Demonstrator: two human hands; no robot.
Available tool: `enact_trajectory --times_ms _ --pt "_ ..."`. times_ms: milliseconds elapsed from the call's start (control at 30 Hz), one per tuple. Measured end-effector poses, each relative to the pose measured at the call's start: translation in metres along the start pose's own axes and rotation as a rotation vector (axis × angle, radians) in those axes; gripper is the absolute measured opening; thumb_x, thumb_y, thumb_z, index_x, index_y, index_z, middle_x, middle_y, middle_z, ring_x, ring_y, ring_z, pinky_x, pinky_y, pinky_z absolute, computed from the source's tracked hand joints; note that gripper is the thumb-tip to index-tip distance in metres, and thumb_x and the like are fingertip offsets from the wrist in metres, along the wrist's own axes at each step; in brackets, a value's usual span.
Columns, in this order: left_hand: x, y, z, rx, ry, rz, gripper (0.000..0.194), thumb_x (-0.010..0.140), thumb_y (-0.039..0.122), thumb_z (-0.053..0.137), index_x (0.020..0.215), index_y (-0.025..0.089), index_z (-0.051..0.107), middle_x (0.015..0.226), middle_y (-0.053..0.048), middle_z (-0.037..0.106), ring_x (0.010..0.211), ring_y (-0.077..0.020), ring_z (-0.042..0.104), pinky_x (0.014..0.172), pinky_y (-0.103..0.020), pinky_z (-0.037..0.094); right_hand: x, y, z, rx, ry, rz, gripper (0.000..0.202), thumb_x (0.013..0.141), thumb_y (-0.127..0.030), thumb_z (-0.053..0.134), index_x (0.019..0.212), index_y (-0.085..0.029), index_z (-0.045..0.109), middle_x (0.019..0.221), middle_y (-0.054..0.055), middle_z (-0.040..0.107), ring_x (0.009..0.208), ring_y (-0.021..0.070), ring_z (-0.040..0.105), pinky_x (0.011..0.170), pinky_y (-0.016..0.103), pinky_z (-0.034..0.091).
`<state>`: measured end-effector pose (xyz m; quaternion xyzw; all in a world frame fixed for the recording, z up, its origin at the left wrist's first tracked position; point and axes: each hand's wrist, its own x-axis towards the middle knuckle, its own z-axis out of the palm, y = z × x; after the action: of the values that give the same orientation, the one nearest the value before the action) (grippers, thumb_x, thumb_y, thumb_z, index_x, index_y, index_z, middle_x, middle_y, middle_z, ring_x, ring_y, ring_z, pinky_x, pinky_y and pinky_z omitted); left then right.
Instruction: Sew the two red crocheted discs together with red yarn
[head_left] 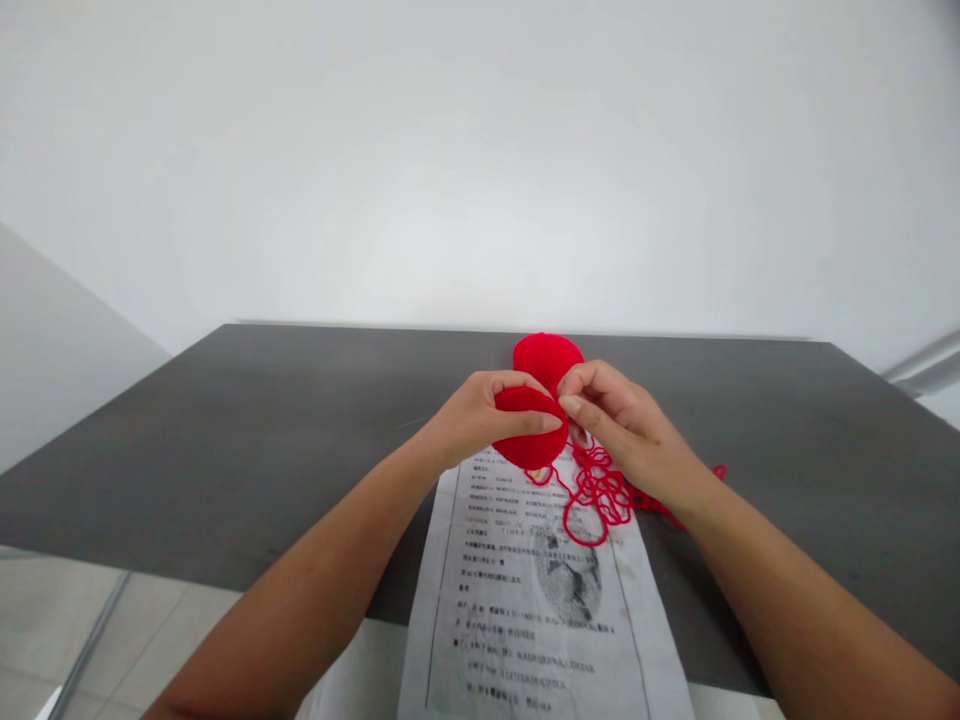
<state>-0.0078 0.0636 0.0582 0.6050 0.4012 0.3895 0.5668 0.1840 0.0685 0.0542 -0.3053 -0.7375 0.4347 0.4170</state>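
The left hand (pixel 499 415) pinches a red, seemingly crocheted piece (pixel 525 428); the right hand's (pixel 611 410) fingertips close at its edge.

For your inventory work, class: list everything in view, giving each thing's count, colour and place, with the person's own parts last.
Rounded piece: one, red, in the left hand
Yarn ball: one, red, on the table just beyond the hands
Loose yarn: one tangle, red, over the sheet and table
Printed sheet: one, white with dark print, below the hands
Table: one, dark grey, before the person
Wall: white, behind the table
Floor: pale tiles, lower left
Metal bars: grey, lower left and right edge; count unclear
Left hand: one, around the piece
Right hand: one, fingertips at the piece's edge
Forearms: two, bare, reaching in from below
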Motion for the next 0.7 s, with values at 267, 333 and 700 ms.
enact_trajectory --times_ms 267,333,700 --pt "-0.0020 0.0104 -0.0051 0.084 -0.102 -0.112 0.018 0.065 0.028 0.079 0.072 0.014 0.070 0.063 0.002 0.062 0.057 -0.0088 0.052 0.055 -0.021 0.039 0.0016 0.0012 -0.0021 -0.222 -0.100 -0.118 0.021 0.096 -0.035 0.053 0.081 -0.021 0.051 0.070 -0.001 0.051 0.062 0.0132 0.044 0.057 0.027 0.036" --pt "-0.0020 0.0108 -0.0052 0.083 -0.097 -0.106 0.017 0.065 0.028 0.079 0.071 0.014 0.070 0.063 0.002 0.062 0.057 -0.0089 0.053 0.054 -0.021 0.039 0.0018 0.0015 -0.0009 -0.233 -0.083 -0.126 0.022 0.096 -0.036 0.054 0.081 -0.021 0.051 0.070 -0.001 0.051 0.062 0.0132 0.044 0.057 0.027 0.036" --pt "0.0012 0.0028 -0.0059 -0.148 -0.156 -0.086 0.023 0.061 0.028 0.086 0.072 0.013 0.073 0.070 -0.002 0.069 0.065 -0.0118 0.061 0.065 -0.025 0.047 0.0006 -0.0058 -0.0001 0.139 -0.112 0.048 0.027 0.095 -0.045 0.056 0.087 -0.020 0.057 0.069 -0.001 0.054 0.059 0.0118 0.048 0.056 0.026 0.040"
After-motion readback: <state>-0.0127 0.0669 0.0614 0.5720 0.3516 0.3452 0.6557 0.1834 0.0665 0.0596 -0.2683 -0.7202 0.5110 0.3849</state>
